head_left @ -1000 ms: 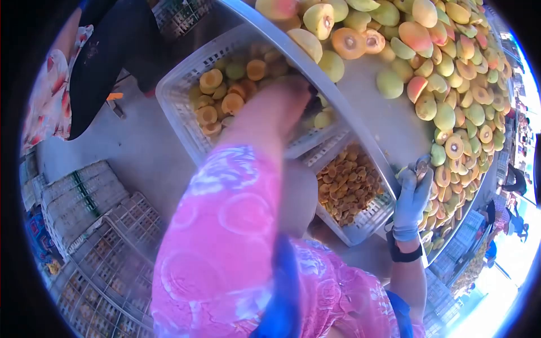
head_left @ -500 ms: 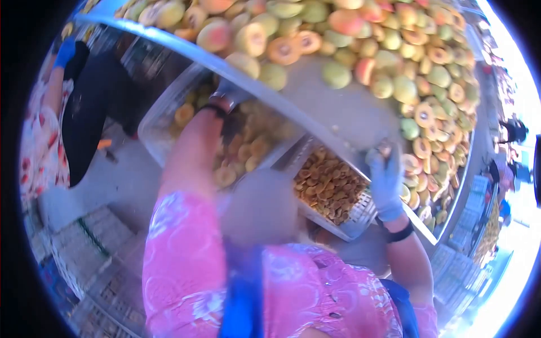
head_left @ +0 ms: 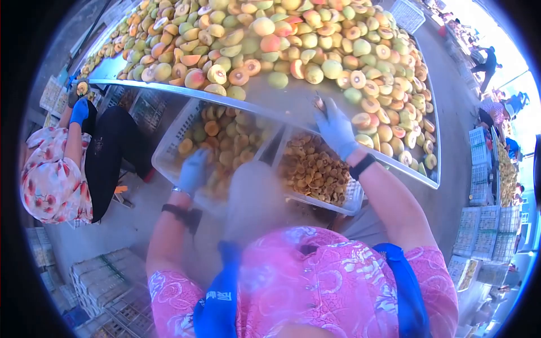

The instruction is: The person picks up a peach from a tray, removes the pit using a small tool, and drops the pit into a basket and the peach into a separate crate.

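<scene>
My left hand (head_left: 193, 170), in a pale blue glove, is over the near side of a white crate (head_left: 160, 160) of peach halves (head_left: 225, 147); blur hides whether its fingers hold anything. My right hand (head_left: 337, 128), also gloved, is at the near edge of the metal table (head_left: 276, 101). Its fingers are closed around a small hand tool (head_left: 319, 103) with a thin dark tip. Cut peaches (head_left: 332, 69), yellow, green and reddish, are piled on the table beyond it. Below the right hand, a second white crate (head_left: 353, 198) holds small brownish-orange pieces (head_left: 315, 169), too small to identify surely.
To the left, a co-worker (head_left: 56, 169) with a blue glove sits at the same table, holding a cut peach (head_left: 82, 88). Stacked crates (head_left: 107, 276) stand at lower left, and more crates (head_left: 479, 231) at right. Other people (head_left: 487, 62) work in the right background.
My left hand has drawn back from deep over the peach crate toward its near side. My right hand keeps the tool at the table edge. The view has shifted, showing more of the table.
</scene>
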{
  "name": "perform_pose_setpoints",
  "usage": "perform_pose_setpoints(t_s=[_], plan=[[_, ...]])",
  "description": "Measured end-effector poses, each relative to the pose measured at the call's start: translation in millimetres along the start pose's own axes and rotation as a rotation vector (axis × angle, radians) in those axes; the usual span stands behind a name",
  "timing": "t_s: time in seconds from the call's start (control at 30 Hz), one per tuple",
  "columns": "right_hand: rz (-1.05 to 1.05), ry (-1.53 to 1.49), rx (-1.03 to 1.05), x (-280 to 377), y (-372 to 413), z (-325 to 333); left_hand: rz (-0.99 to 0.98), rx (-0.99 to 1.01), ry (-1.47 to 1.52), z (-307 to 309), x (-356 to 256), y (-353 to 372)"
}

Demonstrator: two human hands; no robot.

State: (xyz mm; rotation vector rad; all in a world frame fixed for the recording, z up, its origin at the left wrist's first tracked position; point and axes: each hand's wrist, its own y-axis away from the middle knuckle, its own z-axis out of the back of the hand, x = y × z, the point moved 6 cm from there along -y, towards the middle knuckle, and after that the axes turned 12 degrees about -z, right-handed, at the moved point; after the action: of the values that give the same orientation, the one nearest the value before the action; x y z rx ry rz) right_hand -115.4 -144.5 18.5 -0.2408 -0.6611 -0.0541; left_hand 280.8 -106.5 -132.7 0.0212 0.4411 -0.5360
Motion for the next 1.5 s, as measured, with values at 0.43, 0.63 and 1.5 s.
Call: perform_pose_setpoints(t_s=[0.43, 0.63, 1.5], plan=[[-0.335, -1.142, 0.075, -15.2, 86.1, 69.3, -0.232, -0.407, -0.019, 71.2, -179.6, -243.6], [-0.24, -1.091, 0.01, -60.4, 98.7, 69.4, 0.12, -0.132, -0.18, 42.2, -178.5, -334.4], [-0.16, -0.652, 0.124, -49.0, 135.8, 70.4, -0.23, -0.242, 1.588, -10.6, -334.7, -168.0]])
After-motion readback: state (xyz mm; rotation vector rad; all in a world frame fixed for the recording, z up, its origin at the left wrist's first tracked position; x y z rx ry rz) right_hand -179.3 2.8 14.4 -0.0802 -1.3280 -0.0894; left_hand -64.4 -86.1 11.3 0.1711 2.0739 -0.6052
